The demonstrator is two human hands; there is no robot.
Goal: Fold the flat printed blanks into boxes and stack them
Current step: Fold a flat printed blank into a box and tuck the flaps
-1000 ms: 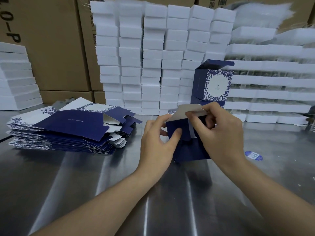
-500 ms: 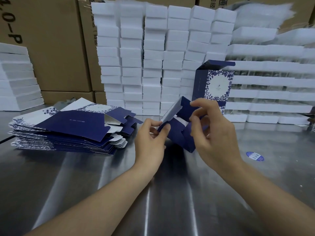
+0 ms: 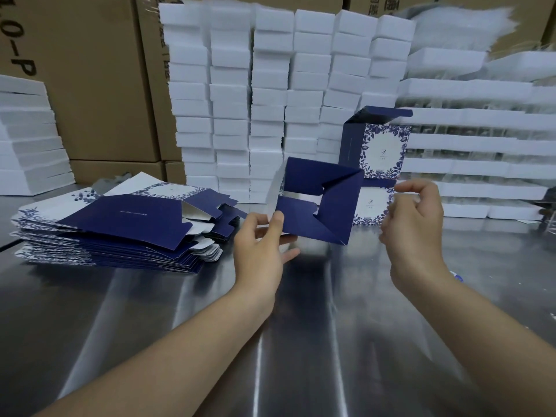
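Since half a second ago the right hand [image 3: 415, 224] has let go and drawn off to three o'clock of the box [image 3: 325, 203], its fingers loosely curled on nothing, and the box's tucked bottom flaps now face the camera. The left hand [image 3: 261, 245] pinches its seven-o'clock corner above the table [image 3: 180, 326]. Thin card like this is probably light, springy and easily creased, so it is best held by the folded edges. The finished stack [image 3: 379, 152] stands at one o'clock and the blanks [image 3: 120, 227] lie at nine.
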